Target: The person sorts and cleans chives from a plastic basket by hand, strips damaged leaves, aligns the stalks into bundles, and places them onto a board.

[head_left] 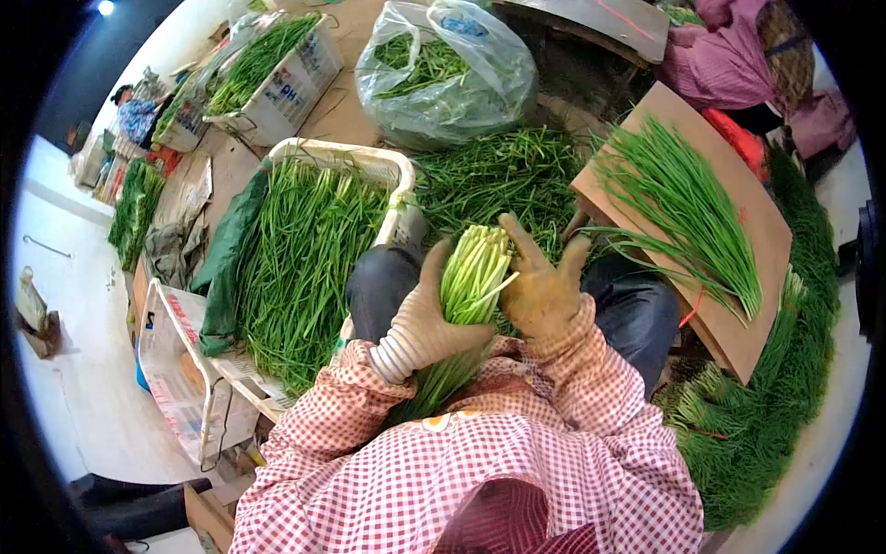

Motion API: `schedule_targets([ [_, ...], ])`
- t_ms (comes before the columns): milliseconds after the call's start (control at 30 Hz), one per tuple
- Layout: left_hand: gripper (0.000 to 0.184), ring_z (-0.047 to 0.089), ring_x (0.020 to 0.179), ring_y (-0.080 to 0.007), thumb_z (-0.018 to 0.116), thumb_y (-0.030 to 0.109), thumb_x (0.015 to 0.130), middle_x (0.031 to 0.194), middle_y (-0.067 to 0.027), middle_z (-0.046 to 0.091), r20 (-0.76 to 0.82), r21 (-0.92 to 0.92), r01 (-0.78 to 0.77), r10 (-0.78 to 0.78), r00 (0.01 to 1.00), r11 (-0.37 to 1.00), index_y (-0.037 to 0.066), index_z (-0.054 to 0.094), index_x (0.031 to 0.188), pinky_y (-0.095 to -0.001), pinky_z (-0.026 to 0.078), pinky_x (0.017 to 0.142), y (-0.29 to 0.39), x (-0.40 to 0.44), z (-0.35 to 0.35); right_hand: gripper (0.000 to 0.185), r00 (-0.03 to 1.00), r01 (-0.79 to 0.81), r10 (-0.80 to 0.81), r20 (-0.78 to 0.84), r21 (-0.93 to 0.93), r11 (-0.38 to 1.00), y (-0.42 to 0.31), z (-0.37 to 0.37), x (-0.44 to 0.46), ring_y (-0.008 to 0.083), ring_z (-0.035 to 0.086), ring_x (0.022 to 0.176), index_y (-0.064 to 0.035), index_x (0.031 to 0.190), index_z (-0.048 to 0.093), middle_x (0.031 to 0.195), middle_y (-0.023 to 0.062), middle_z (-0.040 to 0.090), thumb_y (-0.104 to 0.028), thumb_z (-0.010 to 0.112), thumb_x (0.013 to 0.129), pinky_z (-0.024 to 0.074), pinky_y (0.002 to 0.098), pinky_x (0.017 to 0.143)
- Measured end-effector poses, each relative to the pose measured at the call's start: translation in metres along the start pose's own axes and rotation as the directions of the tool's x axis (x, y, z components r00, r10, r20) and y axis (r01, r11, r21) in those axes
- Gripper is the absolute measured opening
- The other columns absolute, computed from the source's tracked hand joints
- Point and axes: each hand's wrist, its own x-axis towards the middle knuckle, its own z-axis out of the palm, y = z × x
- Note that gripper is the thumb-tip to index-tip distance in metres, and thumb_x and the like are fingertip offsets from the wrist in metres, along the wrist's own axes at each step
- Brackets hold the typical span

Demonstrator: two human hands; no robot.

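Lots of cut greens all round, so WIP by the look of it. Biggest is the long pile [794, 397] along the right side, w/ bunched stems at its near end & a red tie [709, 433] across one bunch; that portion looks done, tho can't tell qty. Next, the tan board [761, 222], right, tilted, carrying a loose bunch [692, 203] w/ no tie visible round it, so prob. unfinished. White crate [403, 175], left, is packed w/ upright-ish greens [309, 240], prob. stock left to do, but can't say for sure. Clear bag [503, 88], far middle, has more greens inside; just nearer, a messy heap [498, 175], maybe unsorted or waste. Smaller: the held bundle [475, 268], near middle b/w the knees, pale stem ends pointing far, leaves running near; ends roughly level, a few stems poking out right, no tie seen, so approx. halfway imo. Left hand [415, 325], gloved, is wrapped round it, gripping; right hand [544, 295], also gloved, has thumb & forefinger spread, holding nothing visible, just beside the bundle's right edge; contact unclear.
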Motion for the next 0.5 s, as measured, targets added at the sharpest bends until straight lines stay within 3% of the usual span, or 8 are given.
schedule_targets([
  [67,0.105,0.054,0.113,-0.0241,0.082,0.019,0.061,0.121,-0.0174,0.054,0.021,-0.007,0.055,-0.055,0.998,0.998,-0.001,0.016,0.140,-0.0348,0.044,0.095,-0.005,-0.002,0.010,0.072,0.980,0.188,-0.197,0.029,-0.454,0.871,0.017,-0.011,-0.007,0.0217,0.056,0.105,-0.0141,0.140,0.033,0.119,0.0136,0.056,-0.056,0.055,0.086,0.0467,0.0374,0.090],
  [100,0.100,0.054,0.112,-0.0224,0.083,0.020,0.061,0.121,-0.0153,0.055,0.043,-0.016,0.081,-0.081,0.996,0.997,0.000,0.023,0.138,-0.0350,0.044,0.095,-0.003,0.002,0.015,0.073,0.967,0.233,-0.249,0.049,-0.559,0.796,0.017,-0.015,-0.010,0.0217,0.055,0.106,-0.0159,0.143,0.030,0.120,0.0136,0.056,-0.053,0.057,0.087,0.0461,0.0378,0.091],
  [133,0.092,0.057,0.107,-0.0262,0.082,0.021,0.061,0.117,-0.0181,0.056,0.041,0.216,0.104,-0.115,0.993,0.971,0.000,0.030,0.133,-0.0368,0.047,0.091,0.004,0.000,0.017,0.074,0.951,0.270,-0.301,0.069,-0.655,0.705,0.017,-0.017,-0.012,0.0216,0.054,0.108,-0.0178,0.146,0.027,0.122,0.0137,0.055,-0.051,0.058,0.087,0.0455,0.0383,0.093],
  [200,0.087,0.058,0.103,-0.0340,0.081,0.021,0.060,0.112,-0.0221,0.056,-0.005,0.417,-0.021,0.025,1.000,0.909,-0.001,0.034,0.130,-0.0397,0.048,0.088,0.012,-0.003,0.032,0.084,0.967,0.229,-0.256,0.004,-0.461,0.858,0.015,-0.006,-0.016,0.0185,0.056,0.105,-0.0174,0.149,0.017,0.123,0.0145,0.053,-0.035,0.068,0.085,0.0467,0.0354,0.091],
  [233,0.085,0.056,0.102,-0.0406,0.080,0.021,0.059,0.110,-0.0245,0.054,0.029,0.436,-0.041,0.032,0.999,0.899,-0.002,0.036,0.127,-0.0425,0.048,0.086,0.019,-0.003,0.035,0.078,0.970,0.188,-0.217,-0.107,-0.232,0.954,0.019,-0.008,-0.010,0.0176,0.060,0.097,-0.0135,0.144,0.028,0.114,0.0144,0.059,-0.024,0.073,0.081,0.0493,0.0331,0.087],
  [400,0.082,0.053,0.106,-0.0409,0.079,0.019,0.060,0.113,-0.0255,0.052,0.081,0.403,-0.208,0.192,0.978,0.891,-0.003,0.038,0.127,-0.0412,0.046,0.090,0.026,0.010,0.027,0.047,0.984,0.113,-0.148,-0.098,-0.299,0.947,-0.015,0.009,-0.007,0.0174,0.063,0.086,-0.0105,0.124,0.048,0.089,0.0096,0.066,-0.013,0.069,0.082,0.0527,0.0320,0.077],
  [467,0.078,0.050,0.113,-0.0403,0.078,0.021,0.061,0.118,-0.0264,0.050,0.144,0.215,-0.489,0.468,0.872,0.845,-0.005,0.041,0.124,-0.0424,0.043,0.094,0.042,0.024,0.004,0.037,0.949,0.233,-0.308,-0.069,-0.505,0.831,-0.050,0.039,-0.005,0.0222,0.063,0.086,-0.0085,0.124,0.050,0.092,0.0124,0.066,-0.018,0.059,0.089,0.0528,0.0387,0.081],
  [500,0.074,0.051,0.112,-0.0393,0.078,0.021,0.062,0.117,-0.0258,0.052,0.115,0.236,-0.550,0.539,0.834,0.801,-0.006,0.044,0.123,-0.0429,0.042,0.096,0.056,0.028,-0.015,0.033,0.918,0.323,-0.396,-0.039,-0.505,0.800,-0.070,0.056,-0.004,0.0219,0.063,0.085,-0.0088,0.120,0.053,0.090,0.0113,0.066,-0.022,0.058,0.090,0.0530,0.0397,0.080],
])
